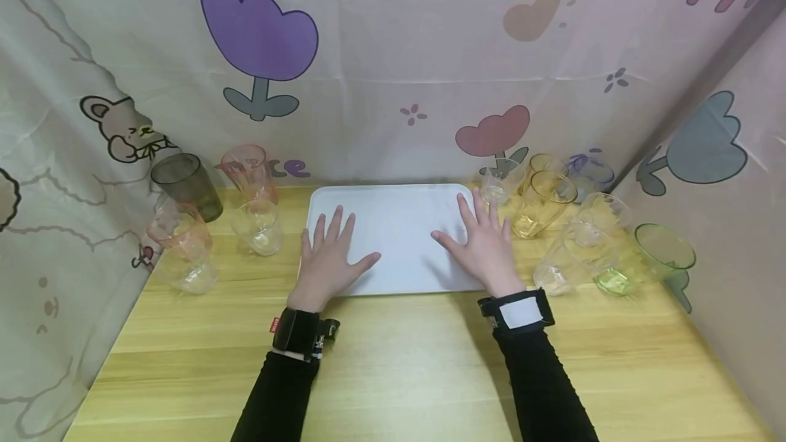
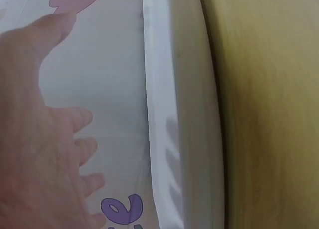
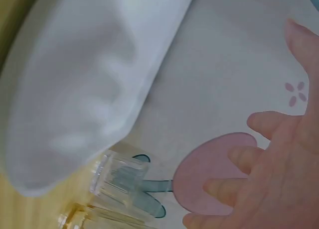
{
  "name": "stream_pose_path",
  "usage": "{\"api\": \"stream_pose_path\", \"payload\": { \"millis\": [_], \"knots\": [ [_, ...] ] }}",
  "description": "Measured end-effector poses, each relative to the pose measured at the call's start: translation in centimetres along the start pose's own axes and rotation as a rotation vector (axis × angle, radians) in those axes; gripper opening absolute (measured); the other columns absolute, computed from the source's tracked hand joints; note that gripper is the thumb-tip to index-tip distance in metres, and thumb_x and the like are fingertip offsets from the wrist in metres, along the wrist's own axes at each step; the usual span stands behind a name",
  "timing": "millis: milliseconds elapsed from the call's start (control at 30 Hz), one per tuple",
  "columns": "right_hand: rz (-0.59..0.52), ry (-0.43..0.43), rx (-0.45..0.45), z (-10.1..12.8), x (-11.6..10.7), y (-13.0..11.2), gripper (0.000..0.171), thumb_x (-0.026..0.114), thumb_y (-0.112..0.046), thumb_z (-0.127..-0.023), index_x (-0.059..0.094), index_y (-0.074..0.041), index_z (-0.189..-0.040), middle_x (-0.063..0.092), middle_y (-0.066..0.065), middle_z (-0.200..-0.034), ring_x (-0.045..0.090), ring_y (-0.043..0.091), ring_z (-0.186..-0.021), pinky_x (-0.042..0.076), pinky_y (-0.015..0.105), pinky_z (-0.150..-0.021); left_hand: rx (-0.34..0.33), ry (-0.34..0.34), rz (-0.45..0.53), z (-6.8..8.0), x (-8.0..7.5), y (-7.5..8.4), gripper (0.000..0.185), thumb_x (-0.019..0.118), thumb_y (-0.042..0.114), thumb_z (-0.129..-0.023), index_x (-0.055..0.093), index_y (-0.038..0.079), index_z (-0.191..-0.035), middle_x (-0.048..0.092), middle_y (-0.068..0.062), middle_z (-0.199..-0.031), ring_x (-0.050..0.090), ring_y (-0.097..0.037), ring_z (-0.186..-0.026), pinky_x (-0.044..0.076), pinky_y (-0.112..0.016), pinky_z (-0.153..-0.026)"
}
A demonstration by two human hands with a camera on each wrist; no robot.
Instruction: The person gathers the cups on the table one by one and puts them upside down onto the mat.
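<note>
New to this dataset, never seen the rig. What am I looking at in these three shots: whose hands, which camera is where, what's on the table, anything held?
No machine here: a person with bare hands, wearing cameras. The wide picture comes from a head camera that looks down at a wooden table. The other two come from cameras strapped to each wrist, so they show that hand close up and tilted.

The left hand and the right hand lie flat, fingers spread, on a white tray. Neither holds anything.

Plastic cups stand on both sides of the tray. On the left are a dark grey cup, a pink cup and some clear ones. On the right are an amber cup, a green cup and more clear ones. A cartoon-print cloth hangs behind.
</note>
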State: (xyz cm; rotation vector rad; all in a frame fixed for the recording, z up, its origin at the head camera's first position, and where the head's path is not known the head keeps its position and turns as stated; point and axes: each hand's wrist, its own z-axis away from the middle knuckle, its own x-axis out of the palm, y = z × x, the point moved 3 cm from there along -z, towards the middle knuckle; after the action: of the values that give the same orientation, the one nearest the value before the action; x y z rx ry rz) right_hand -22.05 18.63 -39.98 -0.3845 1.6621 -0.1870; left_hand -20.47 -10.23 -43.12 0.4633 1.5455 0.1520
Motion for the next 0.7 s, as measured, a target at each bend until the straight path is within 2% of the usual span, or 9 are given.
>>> {"api": "stream_pose_path", "payload": {
  "millis": [100, 200, 333, 433, 500, 600, 700],
  "knots": [
    [-0.033, 0.038, -0.012, 0.2, -0.8, -0.2, 0.096, 0.056, -0.069, -0.096, 0.020, -0.016, -0.167, -0.002, 0.009, -0.175, 0.002, 0.048, -0.157, 0.002, 0.075, -0.120, 0.049, -0.019, 0.045, 0.0, 0.2, 0.3, 0.098, 0.050, 0.074, -0.095, 0.020, 0.015, -0.167, 0.006, -0.008, -0.175, 0.005, -0.043, -0.158, 0.001, -0.068, -0.123],
    [-0.080, 0.088, -0.031, 0.5, -1.5, -0.4, 0.095, 0.058, -0.067, -0.096, 0.022, -0.014, -0.167, -0.003, 0.007, -0.174, 0.003, 0.047, -0.157, 0.003, 0.074, -0.120, 0.116, -0.041, 0.079, -0.1, 0.3, 0.7, 0.094, 0.055, 0.068, -0.097, 0.024, 0.012, -0.166, 0.014, -0.009, -0.174, 0.013, -0.042, -0.158, 0.009, -0.066, -0.124],
    [-0.151, 0.155, -0.055, 0.8, -2.2, -0.5, 0.093, 0.060, -0.063, -0.097, 0.024, -0.012, -0.166, 0.001, 0.006, -0.174, 0.005, 0.045, -0.158, 0.006, 0.071, -0.122, 0.207, -0.073, 0.118, 0.0, 0.7, 1.4, 0.086, 0.062, 0.057, -0.098, 0.032, 0.009, -0.163, 0.027, -0.009, -0.170, 0.026, -0.037, -0.155, 0.021, -0.057, -0.125],
    [-0.205, 0.215, -0.076, 1.0, -2.6, -0.4, 0.090, 0.065, -0.056, -0.097, 0.027, -0.010, -0.165, 0.009, 0.008, -0.174, 0.011, 0.044, -0.157, 0.010, 0.068, -0.123, 0.247, -0.091, 0.153, 0.1, 1.0, 2.0, 0.075, 0.067, 0.049, -0.098, 0.044, 0.009, -0.158, 0.040, -0.009, -0.164, 0.037, -0.031, -0.151, 0.029, -0.049, -0.124],
    [-0.237, 0.260, -0.094, 1.1, -2.8, -0.4, 0.088, 0.069, -0.050, -0.097, 0.030, -0.008, -0.163, 0.014, 0.011, -0.173, 0.016, 0.044, -0.156, 0.015, 0.066, -0.123, 0.268, -0.096, 0.172, 0.1, 1.3, 2.4, 0.064, 0.069, 0.044, -0.098, 0.054, 0.011, -0.151, 0.051, -0.008, -0.157, 0.047, -0.027, -0.144, 0.037, -0.046, -0.120],
    [-0.289, 0.322, -0.112, 1.2, -3.3, -0.5, 0.084, 0.072, -0.043, -0.096, 0.035, -0.006, -0.161, 0.022, 0.014, -0.171, 0.023, 0.041, -0.155, 0.022, 0.064, -0.122, 0.297, -0.096, 0.200, 0.2, 1.6, 3.1, 0.048, 0.072, 0.038, -0.098, 0.067, 0.013, -0.139, 0.065, -0.004, -0.139, 0.062, -0.023, -0.125, 0.051, -0.043, -0.106],
    [-0.340, 0.391, -0.121, 1.4, -4.0, -0.6, 0.077, 0.074, -0.037, -0.096, 0.041, -0.005, -0.159, 0.030, 0.012, -0.169, 0.029, 0.037, -0.154, 0.029, 0.062, -0.121, 0.328, -0.106, 0.207, 0.2, 1.8, 3.7, 0.038, 0.076, 0.033, -0.096, 0.073, 0.015, -0.130, 0.071, 0.001, -0.124, 0.067, -0.017, -0.105, 0.057, -0.037, -0.091]
  ]
}}
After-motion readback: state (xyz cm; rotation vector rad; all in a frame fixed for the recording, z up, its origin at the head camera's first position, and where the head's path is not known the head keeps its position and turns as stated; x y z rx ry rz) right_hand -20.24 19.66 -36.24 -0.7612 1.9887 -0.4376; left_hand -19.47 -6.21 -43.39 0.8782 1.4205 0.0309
